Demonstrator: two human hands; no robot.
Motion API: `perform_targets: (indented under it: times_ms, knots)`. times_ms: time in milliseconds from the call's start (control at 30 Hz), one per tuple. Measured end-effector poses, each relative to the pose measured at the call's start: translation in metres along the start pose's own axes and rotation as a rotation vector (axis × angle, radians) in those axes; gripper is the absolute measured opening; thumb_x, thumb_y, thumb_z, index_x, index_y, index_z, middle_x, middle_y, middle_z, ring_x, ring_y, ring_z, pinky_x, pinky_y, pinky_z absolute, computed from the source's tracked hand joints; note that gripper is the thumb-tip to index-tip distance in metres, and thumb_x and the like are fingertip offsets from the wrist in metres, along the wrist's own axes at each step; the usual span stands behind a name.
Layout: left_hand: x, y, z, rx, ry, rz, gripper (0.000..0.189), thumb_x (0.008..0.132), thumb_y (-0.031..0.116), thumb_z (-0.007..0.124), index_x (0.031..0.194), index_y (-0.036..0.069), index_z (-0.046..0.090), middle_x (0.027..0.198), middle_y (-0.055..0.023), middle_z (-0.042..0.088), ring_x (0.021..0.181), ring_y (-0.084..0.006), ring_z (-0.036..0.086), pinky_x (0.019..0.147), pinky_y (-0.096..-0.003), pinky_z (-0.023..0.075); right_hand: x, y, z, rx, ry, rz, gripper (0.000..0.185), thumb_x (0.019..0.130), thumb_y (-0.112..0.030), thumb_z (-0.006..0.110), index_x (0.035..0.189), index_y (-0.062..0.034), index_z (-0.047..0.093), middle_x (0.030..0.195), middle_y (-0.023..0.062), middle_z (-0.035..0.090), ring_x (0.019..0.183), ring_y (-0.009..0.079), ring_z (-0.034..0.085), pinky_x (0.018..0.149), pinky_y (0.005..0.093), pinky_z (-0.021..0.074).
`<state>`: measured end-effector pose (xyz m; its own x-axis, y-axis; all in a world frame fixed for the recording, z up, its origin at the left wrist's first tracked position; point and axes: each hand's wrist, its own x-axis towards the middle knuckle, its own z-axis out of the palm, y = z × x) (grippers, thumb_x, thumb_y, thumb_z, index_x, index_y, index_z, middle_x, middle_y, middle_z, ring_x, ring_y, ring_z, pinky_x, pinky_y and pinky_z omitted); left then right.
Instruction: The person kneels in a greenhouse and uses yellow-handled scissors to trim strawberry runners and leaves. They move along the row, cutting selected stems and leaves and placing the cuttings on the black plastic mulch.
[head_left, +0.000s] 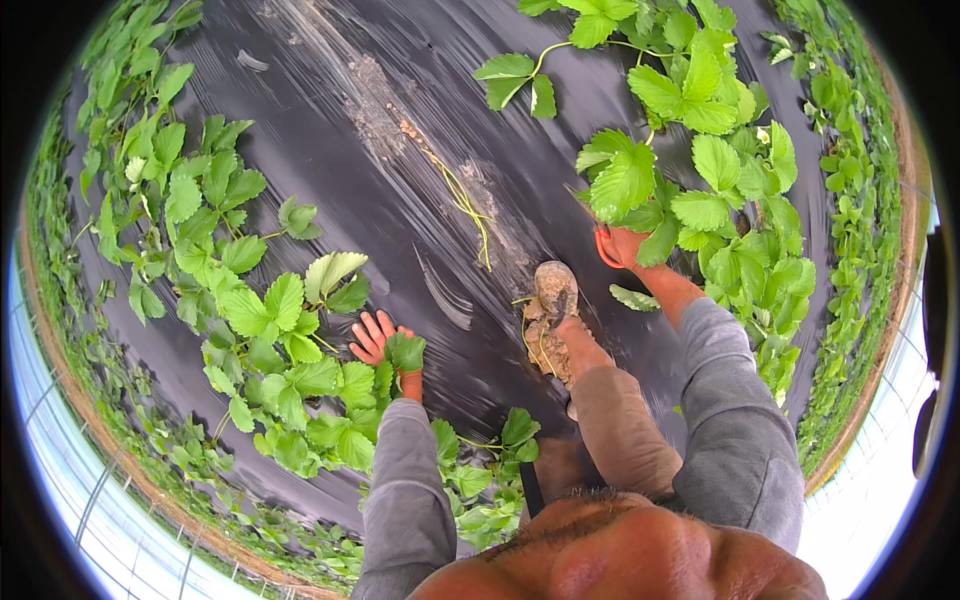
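Observation:
My left hand rests with spread fingers beside the left row of strawberry plants. A strawberry leaf covers part of that hand, and nothing shows in its grip. On the other side, my right hand holds orange-handled scissors at the edge of the right row of strawberry plants. Leaves hide some of its fingers. A narrow, pointed end, seemingly the scissors' blade, sticks out beyond the hand over the black plastic mulch; whether the blades are apart I cannot tell.
Black plastic mulch film covers the ground between the rows. Several cut runners lie along the muddy furrow. My muddy shoe stands there, with a clod of soil and thin stems beside it. Greenhouse walling curves around the rim.

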<state>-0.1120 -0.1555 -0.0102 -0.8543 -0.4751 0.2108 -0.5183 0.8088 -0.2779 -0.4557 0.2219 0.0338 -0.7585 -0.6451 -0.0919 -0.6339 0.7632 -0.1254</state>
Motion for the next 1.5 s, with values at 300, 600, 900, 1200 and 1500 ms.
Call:
perform_targets:
  times_ms: [300,600,900,1200,1500]
  knots:
    - [0.003,0.002,-0.004,-0.017,-0.03,-0.034,0.045,0.093,0.034,0.042,0.134,0.018,0.056,0.15,-0.0081,0.047,0.136,-0.0357,0.045,0.112,-0.061,0.0279,0.092,-0.15,-0.062,0.64,-0.084,-0.082,0.032,0.078,-0.029,0.077,0.093,-0.0081,0.058,0.089,0.0141,0.063,0.079,0.0374,0.063,0.071,0.0462,0.0511]
    - [-0.001,-0.001,-0.008,-0.098,-0.115,-0.039,0.053,0.086,0.03,0.051,0.137,0.017,0.055,0.149,-0.0087,0.048,0.138,-0.0351,0.043,0.114,-0.0629,0.0269,0.399,-0.085,-0.061,0.103,0.234,0.014,0.032,0.086,-0.036,0.066,0.105,-0.0112,0.061,0.104,0.012,0.065,0.097,0.0352,0.064,0.082,0.0481,0.0524]
    - [-0.003,0.003,-0.009,-0.132,-0.144,-0.079,0.052,0.084,0.027,0.057,0.135,0.017,0.058,0.148,-0.0109,0.048,0.139,-0.0365,0.04,0.114,-0.0639,0.0256,0.467,-0.022,-0.023,-0.408,0.366,-0.177,0.055,0.087,-0.043,0.068,0.132,-0.0134,0.056,0.139,0.0095,0.053,0.133,0.039,0.044,0.103,0.0541,0.0432]
    - [0.005,0.004,-0.021,-0.12,-0.171,-0.12,0.051,0.083,0.026,0.059,0.133,0.019,0.06,0.141,-0.0084,0.053,0.139,-0.0336,0.041,0.114,-0.0631,0.0262,0.482,-0.001,-0.017,-0.414,0.449,-0.383,0.054,0.084,-0.047,0.072,0.124,-0.0123,0.063,0.126,0.0081,0.063,0.112,0.0387,0.059,0.092,0.0482,0.0519]
    - [0.007,0.005,-0.006,-0.085,0.003,-0.181,0.035,0.09,0.027,0.053,0.122,0.02,0.065,0.138,-0.0015,0.057,0.135,-0.025,0.047,0.114,-0.0586,0.031,0.487,0.008,-0.009,-0.43,0.463,-0.393,0.056,0.087,-0.052,0.07,0.126,-0.0121,0.063,0.123,0.0103,0.065,0.113,0.0384,0.059,0.093,0.0484,0.0511]
